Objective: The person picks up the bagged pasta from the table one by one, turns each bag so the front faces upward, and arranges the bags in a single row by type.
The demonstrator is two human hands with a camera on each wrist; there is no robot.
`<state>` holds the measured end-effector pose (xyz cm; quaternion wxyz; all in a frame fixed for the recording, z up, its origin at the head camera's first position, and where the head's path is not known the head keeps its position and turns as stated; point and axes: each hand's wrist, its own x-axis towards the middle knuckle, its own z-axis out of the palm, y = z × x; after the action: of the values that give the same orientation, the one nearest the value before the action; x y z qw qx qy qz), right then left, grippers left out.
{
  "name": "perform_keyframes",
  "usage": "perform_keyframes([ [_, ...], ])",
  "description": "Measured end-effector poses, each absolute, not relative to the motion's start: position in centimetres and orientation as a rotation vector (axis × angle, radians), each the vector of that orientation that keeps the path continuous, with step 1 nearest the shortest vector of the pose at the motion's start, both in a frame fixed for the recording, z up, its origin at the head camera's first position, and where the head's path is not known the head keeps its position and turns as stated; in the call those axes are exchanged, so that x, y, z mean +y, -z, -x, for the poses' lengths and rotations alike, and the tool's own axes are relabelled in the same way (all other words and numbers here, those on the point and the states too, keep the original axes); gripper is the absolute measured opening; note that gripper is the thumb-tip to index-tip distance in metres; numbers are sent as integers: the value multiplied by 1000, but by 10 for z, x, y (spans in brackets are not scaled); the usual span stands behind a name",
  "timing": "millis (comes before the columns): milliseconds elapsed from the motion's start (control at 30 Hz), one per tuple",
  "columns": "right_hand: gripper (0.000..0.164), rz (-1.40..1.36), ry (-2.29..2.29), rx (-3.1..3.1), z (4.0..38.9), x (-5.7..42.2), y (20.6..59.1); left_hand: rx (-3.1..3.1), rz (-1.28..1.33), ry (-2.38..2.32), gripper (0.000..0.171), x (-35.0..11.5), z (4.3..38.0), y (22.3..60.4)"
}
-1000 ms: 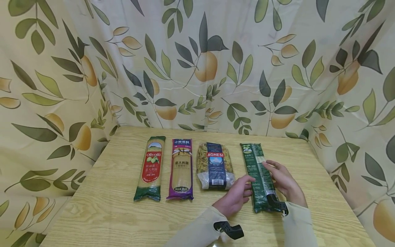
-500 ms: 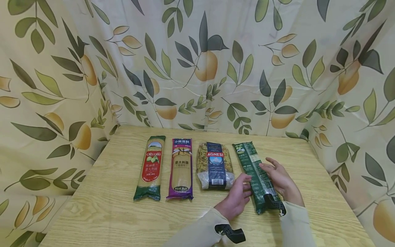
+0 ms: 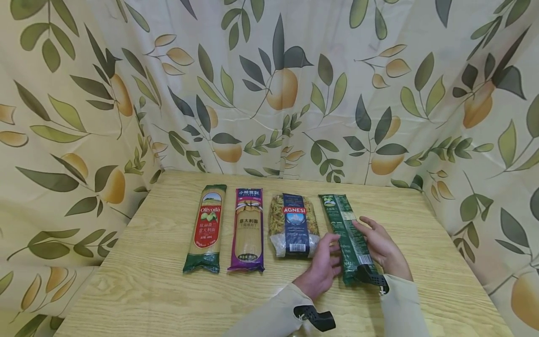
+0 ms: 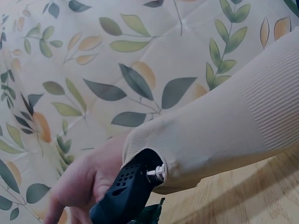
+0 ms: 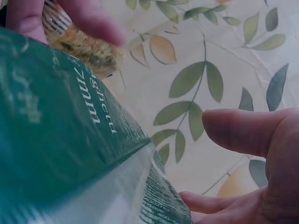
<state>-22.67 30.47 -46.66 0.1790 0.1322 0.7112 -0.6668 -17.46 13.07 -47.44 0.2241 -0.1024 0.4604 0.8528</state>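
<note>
A dark green spaghetti pack (image 3: 346, 234) lies lengthwise at the right end of a row of pasta packs on the wooden table (image 3: 139, 290). My left hand (image 3: 323, 263) pinches its left edge near the front end. My right hand (image 3: 377, 244) holds its right side, fingers laid along the pack. The right wrist view shows the green spaghetti pack (image 5: 60, 140) very close, with left-hand fingertips (image 5: 88, 23) above it and my right hand (image 5: 252, 135) beside it. In the left wrist view only the right sleeve (image 4: 224, 121) and the right hand (image 4: 79, 186) show.
Left of the green pack lie a blue-labelled fusilli bag (image 3: 293, 225), a purple spaghetti pack (image 3: 247, 230) and an Olivoila spaghetti pack (image 3: 206, 228). A leaf-patterned curtain (image 3: 269, 84) closes off the back and both sides. Bare wood lies in front of the row.
The green pack's far end has swung left and the whole pack has shifted closer to the fusilli bag. Both hands moved with it.
</note>
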Motion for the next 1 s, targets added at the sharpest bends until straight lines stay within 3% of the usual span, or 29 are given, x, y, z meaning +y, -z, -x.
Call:
perform_keyframes([
  [233, 90, -389, 1909, 1983, 226, 304, 465, 1277, 200, -2338, 52, 130, 175, 475],
  [567, 82, -312, 1934, 1915, 226, 303, 464, 1219, 225, -2320, 55, 130, 171, 479],
  [1000, 85, -213, 1869, 1964, 222, 311, 465, 1251, 170, -2332, 49, 128, 173, 478],
])
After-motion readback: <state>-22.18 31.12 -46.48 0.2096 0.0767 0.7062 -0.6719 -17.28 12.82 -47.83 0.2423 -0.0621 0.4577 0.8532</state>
